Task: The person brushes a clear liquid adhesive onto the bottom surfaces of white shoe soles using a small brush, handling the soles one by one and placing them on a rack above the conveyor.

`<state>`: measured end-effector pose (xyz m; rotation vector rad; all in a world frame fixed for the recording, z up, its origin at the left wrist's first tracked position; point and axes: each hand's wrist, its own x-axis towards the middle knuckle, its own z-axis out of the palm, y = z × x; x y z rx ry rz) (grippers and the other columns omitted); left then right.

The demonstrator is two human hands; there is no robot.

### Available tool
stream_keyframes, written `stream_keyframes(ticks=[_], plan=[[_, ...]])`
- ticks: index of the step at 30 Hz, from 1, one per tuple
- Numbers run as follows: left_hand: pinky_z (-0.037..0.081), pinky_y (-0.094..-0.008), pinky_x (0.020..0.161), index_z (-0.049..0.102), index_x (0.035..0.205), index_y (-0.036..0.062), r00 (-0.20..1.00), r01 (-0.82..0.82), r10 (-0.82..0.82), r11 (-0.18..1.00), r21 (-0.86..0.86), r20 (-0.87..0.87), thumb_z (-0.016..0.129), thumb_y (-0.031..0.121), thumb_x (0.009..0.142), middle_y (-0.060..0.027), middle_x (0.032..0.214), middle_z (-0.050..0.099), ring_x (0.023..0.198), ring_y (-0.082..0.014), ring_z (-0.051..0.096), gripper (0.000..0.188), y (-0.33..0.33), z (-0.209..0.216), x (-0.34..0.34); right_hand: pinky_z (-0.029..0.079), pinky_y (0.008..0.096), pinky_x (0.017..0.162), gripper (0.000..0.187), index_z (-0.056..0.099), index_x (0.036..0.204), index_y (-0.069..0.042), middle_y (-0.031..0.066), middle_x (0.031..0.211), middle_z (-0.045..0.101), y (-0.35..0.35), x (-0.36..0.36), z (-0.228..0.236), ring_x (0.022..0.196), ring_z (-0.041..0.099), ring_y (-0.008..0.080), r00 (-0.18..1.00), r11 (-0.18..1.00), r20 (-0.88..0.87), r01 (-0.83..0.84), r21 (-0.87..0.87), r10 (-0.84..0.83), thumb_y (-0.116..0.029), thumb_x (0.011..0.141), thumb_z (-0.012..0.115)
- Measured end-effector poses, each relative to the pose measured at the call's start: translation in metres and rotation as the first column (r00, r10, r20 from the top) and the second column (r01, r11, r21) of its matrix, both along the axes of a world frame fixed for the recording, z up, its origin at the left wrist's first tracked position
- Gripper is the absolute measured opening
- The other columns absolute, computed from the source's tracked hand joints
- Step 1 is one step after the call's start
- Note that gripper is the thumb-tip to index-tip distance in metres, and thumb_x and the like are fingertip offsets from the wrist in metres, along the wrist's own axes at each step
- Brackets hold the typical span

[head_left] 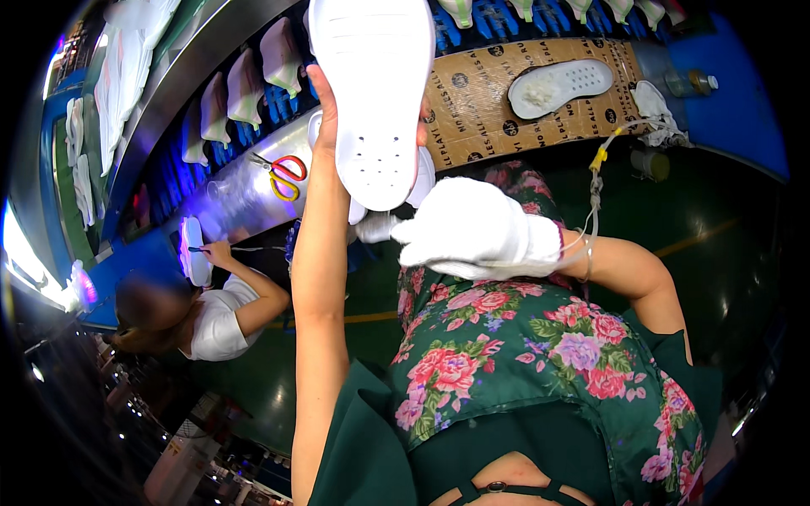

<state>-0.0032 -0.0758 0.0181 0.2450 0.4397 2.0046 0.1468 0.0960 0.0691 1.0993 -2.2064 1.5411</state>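
A white shoe sole (375, 93) with small holes stands upright at the top middle. My left hand (325, 118) is closed on it, thumb along its left edge and fingertips showing at the right edge. Parts of another white sole (423, 179) show behind its lower end. My right hand (477, 232), in a white glove, is just below and right of the held sole, its fingers curled closed. A blurred whitish thing (376, 228) lies by its fingertips; I cannot make out what it is. A cord with a yellow piece (598, 159) runs to my right wrist.
On a cardboard-covered bench (472, 110) lies another white sole (559, 88) with pale bits in it. A bottle (692, 82) stands far right. Red-and-yellow scissors (284, 175) lie on the bench at left. A co-worker (228, 316) holds a sole. White shoe pieces (245, 88) line the conveyor.
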Motion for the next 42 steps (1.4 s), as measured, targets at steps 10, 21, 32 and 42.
stream_keyframes(ticks=[10,21,32,42], plan=[[0.061,-0.0420,0.084,0.051,0.144,0.0056,0.964,-0.132,-0.047,0.772,-0.622,-0.262,0.051,0.081,0.083,-0.0207,0.125,0.066,0.106,-0.0308,0.069,0.097,0.003,0.005,-0.005,0.055,0.0379,0.071,0.026,0.075,0.104,-0.015,0.0054,0.097,0.075,0.006,-0.005,-0.001,0.085,0.070,0.0251,0.999,0.992,-0.028,0.034,0.124,-0.031,-0.014,0.078,0.081],[0.040,-0.0487,0.112,0.049,0.145,-0.0025,0.651,-0.278,-0.548,0.471,-0.837,-0.524,0.037,0.090,0.083,-0.0354,0.147,0.042,0.142,-0.0422,0.040,0.113,0.013,0.002,-0.009,0.055,0.0385,0.079,0.024,0.075,0.099,-0.016,0.0044,0.094,0.072,0.014,-0.015,-0.002,0.091,0.069,0.0266,0.992,0.997,0.101,-0.072,-0.037,0.076,-0.009,0.077,0.079],[0.045,-0.0377,0.105,0.054,0.145,0.0066,0.788,-0.095,-0.488,0.507,-0.857,-0.376,0.039,0.083,0.089,-0.0193,0.144,0.053,0.127,-0.0261,0.054,0.095,0.014,0.028,-0.022,0.053,0.0389,0.072,0.022,0.075,0.100,-0.014,0.0061,0.093,0.073,0.035,-0.034,0.003,0.079,0.069,0.0283,0.996,0.989,0.063,0.054,0.137,-0.063,-0.009,0.079,0.077],[0.057,-0.0416,0.096,0.044,0.145,0.0070,0.941,-0.306,0.327,0.932,-0.196,0.087,0.031,0.063,0.103,-0.0156,0.128,0.062,0.111,-0.0287,0.067,0.072,0.015,-0.036,0.041,0.056,0.0306,0.083,0.019,0.076,0.100,0.004,0.0141,0.101,0.075,0.044,-0.040,0.027,0.091,0.071,0.0191,0.739,0.847,0.560,0.518,-0.117,-0.375,0.002,0.080,0.076]])
